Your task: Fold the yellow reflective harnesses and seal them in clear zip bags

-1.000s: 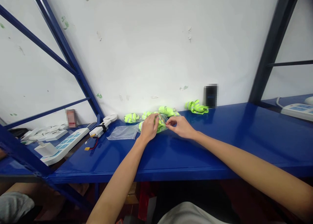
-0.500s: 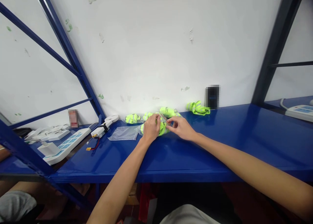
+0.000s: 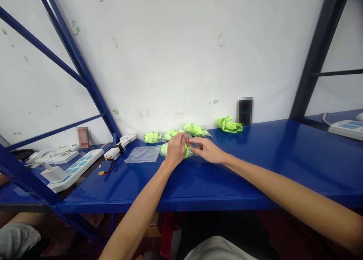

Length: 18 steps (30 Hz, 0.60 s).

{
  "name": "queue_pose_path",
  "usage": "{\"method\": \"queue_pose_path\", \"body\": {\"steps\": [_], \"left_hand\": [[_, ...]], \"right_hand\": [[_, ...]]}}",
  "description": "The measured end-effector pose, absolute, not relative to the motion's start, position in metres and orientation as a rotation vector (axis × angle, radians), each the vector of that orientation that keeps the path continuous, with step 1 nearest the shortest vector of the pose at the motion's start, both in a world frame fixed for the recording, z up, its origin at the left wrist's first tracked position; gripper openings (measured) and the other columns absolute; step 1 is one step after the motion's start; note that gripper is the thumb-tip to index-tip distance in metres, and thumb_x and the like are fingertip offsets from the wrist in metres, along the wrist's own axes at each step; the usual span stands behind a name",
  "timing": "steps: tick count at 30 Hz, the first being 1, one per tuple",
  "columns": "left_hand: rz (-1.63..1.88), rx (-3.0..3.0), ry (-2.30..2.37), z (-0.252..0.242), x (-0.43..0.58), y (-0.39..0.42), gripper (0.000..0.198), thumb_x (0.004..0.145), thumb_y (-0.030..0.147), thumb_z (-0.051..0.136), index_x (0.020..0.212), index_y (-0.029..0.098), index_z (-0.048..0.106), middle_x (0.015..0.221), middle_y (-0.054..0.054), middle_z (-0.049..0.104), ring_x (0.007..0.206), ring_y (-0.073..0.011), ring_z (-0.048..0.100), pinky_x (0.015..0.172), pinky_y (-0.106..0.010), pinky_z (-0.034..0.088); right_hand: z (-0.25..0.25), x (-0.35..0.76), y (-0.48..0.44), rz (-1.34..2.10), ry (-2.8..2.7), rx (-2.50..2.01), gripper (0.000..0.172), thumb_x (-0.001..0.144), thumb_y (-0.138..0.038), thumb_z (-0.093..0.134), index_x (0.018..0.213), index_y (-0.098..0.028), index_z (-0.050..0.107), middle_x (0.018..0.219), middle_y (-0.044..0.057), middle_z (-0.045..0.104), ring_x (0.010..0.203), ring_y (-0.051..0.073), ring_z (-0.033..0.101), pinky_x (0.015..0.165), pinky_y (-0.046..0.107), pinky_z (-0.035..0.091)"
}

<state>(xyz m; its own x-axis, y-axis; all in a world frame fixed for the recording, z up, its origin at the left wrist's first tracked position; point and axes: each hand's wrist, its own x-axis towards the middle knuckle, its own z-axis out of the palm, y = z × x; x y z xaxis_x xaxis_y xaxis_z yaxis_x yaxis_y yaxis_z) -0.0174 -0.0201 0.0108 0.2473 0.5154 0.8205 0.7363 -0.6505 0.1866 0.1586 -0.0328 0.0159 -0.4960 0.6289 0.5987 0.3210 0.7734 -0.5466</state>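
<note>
A rolled bundle of neon-yellow fabric with silver reflective stripes (image 3: 164,150) lies on the blue table in a clear plastic bag (image 3: 188,138). My left hand (image 3: 176,148) rests over the bundle, fingers closed on the bag's upper edge. From the right, my right hand (image 3: 208,148) pinches the same edge between thumb and fingers. Part of the bundle is hidden behind my left hand. A flat clear bag (image 3: 142,154) lies just to the left.
Behind my hands, along the wall, lie more neon bundles (image 3: 152,137), one unbagged bundle (image 3: 228,124) farther right near a blurred dark object (image 3: 245,111). To the left are a white fan (image 3: 121,144) with wires and a power strip (image 3: 76,171) beside a blue post. Another person's leg (image 3: 19,233) shows at lower left.
My right hand has shifted slightly left along the bag's edge, closer to my left hand. My left hand stays on the bundle. The view has turned slightly.
</note>
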Motion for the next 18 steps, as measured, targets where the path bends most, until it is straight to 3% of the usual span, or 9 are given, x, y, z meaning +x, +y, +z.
{"method": "queue_pose_path", "body": {"steps": [4, 10, 12, 15, 18], "left_hand": [[-1.334, -2.262, -1.14, 0.01, -0.013, -0.022, 0.028, 0.1, 0.028, 0.031, 0.095, 0.019, 0.057, 0.084, -0.006, 0.066, 0.077, -0.0173, 0.061, 0.073, -0.031, 0.046], [-1.136, -2.145, -1.223, 0.01, -0.011, -0.02, 0.024, 0.098, 0.025, 0.033, 0.097, 0.019, 0.057, 0.081, -0.006, 0.066, 0.074, -0.0189, 0.062, 0.069, -0.031, 0.044], [-1.094, -2.125, -1.252, 0.01, -0.011, -0.019, 0.023, 0.098, 0.025, 0.034, 0.098, 0.019, 0.056, 0.08, -0.006, 0.066, 0.073, -0.0195, 0.063, 0.068, -0.031, 0.044], [-1.12, -2.095, -1.314, 0.01, -0.011, -0.017, 0.022, 0.098, 0.025, 0.034, 0.098, 0.019, 0.055, 0.08, -0.006, 0.066, 0.071, -0.0191, 0.063, 0.065, -0.029, 0.044], [-1.115, -2.075, -1.299, 0.01, -0.011, -0.016, 0.021, 0.098, 0.026, 0.035, 0.096, 0.02, 0.055, 0.078, -0.005, 0.066, 0.069, -0.0187, 0.063, 0.063, -0.028, 0.043]], "right_hand": [[0.021, 0.153, -0.034, 0.434, -2.179, -0.626, 0.014, 0.088, -0.022, 0.052, 0.082, -0.017, 0.063, 0.075, 0.0, 0.056, 0.063, 0.012, 0.045, 0.059, 0.024, 0.039], [0.017, 0.153, -0.029, 0.913, -2.058, -0.715, 0.022, 0.087, -0.037, 0.056, 0.09, -0.016, 0.065, 0.06, -0.003, 0.055, 0.049, 0.011, 0.049, 0.051, 0.024, 0.041], [0.014, 0.154, -0.028, 1.046, -1.888, -0.753, 0.025, 0.083, -0.041, 0.06, 0.083, -0.016, 0.065, 0.055, -0.003, 0.055, 0.045, 0.012, 0.05, 0.048, 0.026, 0.043], [0.009, 0.154, -0.027, 1.061, -1.707, -0.817, 0.028, 0.08, -0.043, 0.063, 0.072, -0.016, 0.062, 0.052, -0.001, 0.057, 0.045, 0.014, 0.054, 0.047, 0.027, 0.045], [0.006, 0.154, -0.024, 0.864, -1.734, -0.882, 0.026, 0.08, -0.041, 0.063, 0.075, -0.016, 0.065, 0.057, 0.001, 0.06, 0.046, 0.014, 0.056, 0.05, 0.028, 0.046]]}}
